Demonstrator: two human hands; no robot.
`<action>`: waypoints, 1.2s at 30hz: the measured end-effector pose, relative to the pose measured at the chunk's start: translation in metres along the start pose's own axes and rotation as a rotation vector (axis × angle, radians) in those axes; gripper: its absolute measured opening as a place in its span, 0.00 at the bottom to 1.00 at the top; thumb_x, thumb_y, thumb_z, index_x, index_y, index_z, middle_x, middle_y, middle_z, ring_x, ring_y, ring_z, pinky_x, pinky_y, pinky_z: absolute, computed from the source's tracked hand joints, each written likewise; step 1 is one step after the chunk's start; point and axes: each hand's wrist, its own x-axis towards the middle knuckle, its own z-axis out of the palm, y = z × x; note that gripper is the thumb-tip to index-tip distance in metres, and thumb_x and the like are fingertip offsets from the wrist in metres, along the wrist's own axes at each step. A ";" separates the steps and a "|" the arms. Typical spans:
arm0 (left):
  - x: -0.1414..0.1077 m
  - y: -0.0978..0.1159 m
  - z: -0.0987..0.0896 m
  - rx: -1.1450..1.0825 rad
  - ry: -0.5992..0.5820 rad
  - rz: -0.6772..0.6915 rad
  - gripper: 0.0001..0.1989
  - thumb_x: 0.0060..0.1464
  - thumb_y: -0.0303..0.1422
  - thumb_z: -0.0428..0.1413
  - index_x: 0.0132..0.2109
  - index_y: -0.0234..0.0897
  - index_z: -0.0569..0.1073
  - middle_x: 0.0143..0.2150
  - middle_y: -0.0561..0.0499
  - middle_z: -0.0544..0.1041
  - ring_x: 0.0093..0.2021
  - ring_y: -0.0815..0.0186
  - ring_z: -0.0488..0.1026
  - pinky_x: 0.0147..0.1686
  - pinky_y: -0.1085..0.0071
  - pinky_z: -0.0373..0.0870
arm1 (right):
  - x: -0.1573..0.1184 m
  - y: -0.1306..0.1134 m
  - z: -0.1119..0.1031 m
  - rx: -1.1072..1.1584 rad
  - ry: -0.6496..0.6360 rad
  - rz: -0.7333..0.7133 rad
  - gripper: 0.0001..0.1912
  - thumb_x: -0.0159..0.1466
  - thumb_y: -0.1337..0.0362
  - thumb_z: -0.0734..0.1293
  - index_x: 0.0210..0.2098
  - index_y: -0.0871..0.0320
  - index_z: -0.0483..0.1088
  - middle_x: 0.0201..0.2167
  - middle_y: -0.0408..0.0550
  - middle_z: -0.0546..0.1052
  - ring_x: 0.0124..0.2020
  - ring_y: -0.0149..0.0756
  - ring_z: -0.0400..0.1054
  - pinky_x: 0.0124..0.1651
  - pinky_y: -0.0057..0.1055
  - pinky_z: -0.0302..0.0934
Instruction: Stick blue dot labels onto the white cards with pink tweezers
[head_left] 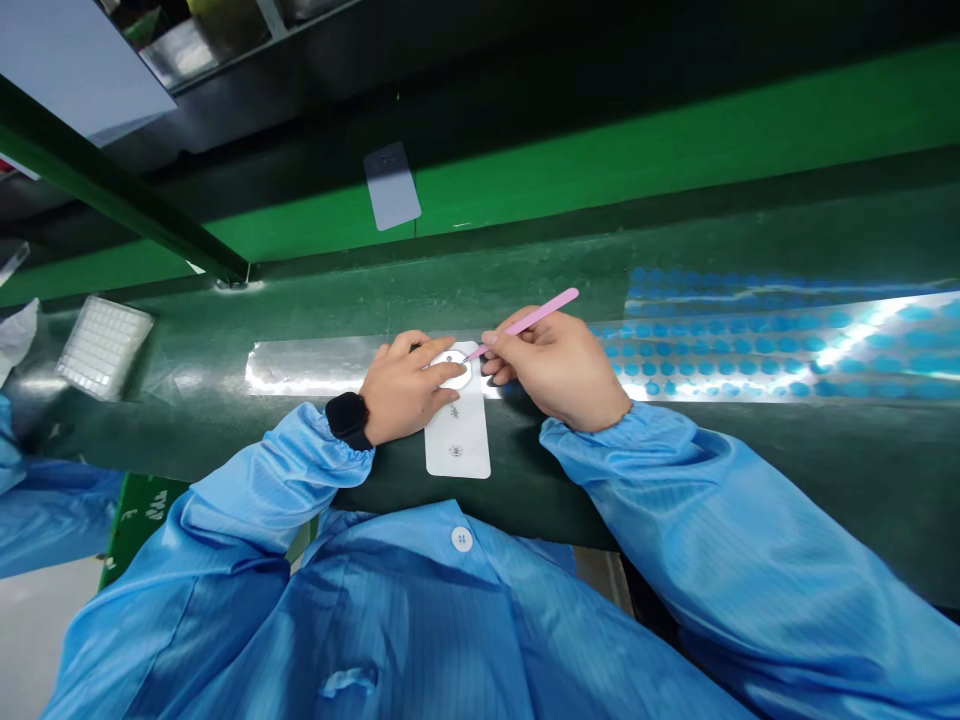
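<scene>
While the left hand (405, 388) presses paper (459, 440), the right hand (555, 365) holds tweezers (525, 322).

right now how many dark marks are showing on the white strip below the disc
2 on the white strip: one mark just below the white disc, another nearer the strip's lower end. More may be hidden under the disc or the left hand.

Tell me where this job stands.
Done: a white disc sits at the top of the white strip. In hand: the left hand presses near it while the right hand brings pink tweezers to its edge. Apparently left: two small marks lower on the strip, uncovered, and rows of blue dots on film.
</scene>
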 end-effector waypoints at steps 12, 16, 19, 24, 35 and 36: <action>0.002 -0.001 -0.001 -0.030 -0.023 -0.017 0.13 0.58 0.39 0.59 0.50 0.50 0.77 0.60 0.50 0.71 0.56 0.53 0.61 0.52 0.53 0.64 | 0.005 0.007 0.000 0.181 -0.002 0.025 0.09 0.62 0.75 0.69 0.26 0.63 0.69 0.17 0.45 0.73 0.16 0.29 0.68 0.19 0.20 0.65; 0.004 0.000 -0.004 -0.054 -0.056 -0.046 0.12 0.57 0.39 0.59 0.48 0.51 0.78 0.59 0.50 0.71 0.57 0.53 0.61 0.53 0.52 0.63 | 0.004 0.006 -0.001 0.201 -0.010 0.031 0.09 0.63 0.75 0.68 0.26 0.62 0.69 0.17 0.45 0.73 0.16 0.29 0.68 0.19 0.21 0.65; 0.004 0.000 -0.004 -0.076 -0.054 -0.053 0.13 0.56 0.39 0.60 0.49 0.50 0.78 0.59 0.49 0.71 0.57 0.53 0.61 0.54 0.52 0.63 | 0.003 0.006 0.000 0.211 -0.015 0.027 0.09 0.63 0.75 0.68 0.26 0.62 0.68 0.17 0.45 0.73 0.15 0.29 0.67 0.18 0.21 0.64; 0.006 -0.002 -0.004 -0.079 -0.049 -0.034 0.15 0.56 0.39 0.59 0.51 0.47 0.77 0.59 0.48 0.71 0.56 0.53 0.61 0.55 0.53 0.64 | 0.004 0.005 0.000 0.213 -0.012 0.032 0.09 0.62 0.74 0.68 0.26 0.62 0.69 0.16 0.45 0.73 0.15 0.29 0.67 0.18 0.21 0.64; 0.010 0.005 -0.009 -0.104 -0.105 -0.112 0.14 0.54 0.37 0.61 0.48 0.41 0.73 0.58 0.44 0.69 0.58 0.51 0.61 0.54 0.52 0.64 | 0.004 0.005 0.000 0.250 -0.009 0.028 0.12 0.57 0.67 0.75 0.25 0.62 0.69 0.16 0.45 0.72 0.15 0.29 0.66 0.17 0.21 0.63; 0.012 0.006 -0.011 -0.119 -0.112 -0.133 0.15 0.53 0.36 0.62 0.47 0.40 0.71 0.56 0.44 0.70 0.57 0.52 0.62 0.53 0.52 0.64 | 0.004 0.005 -0.001 0.273 -0.016 0.031 0.13 0.56 0.65 0.76 0.24 0.62 0.69 0.16 0.45 0.72 0.16 0.29 0.66 0.17 0.21 0.63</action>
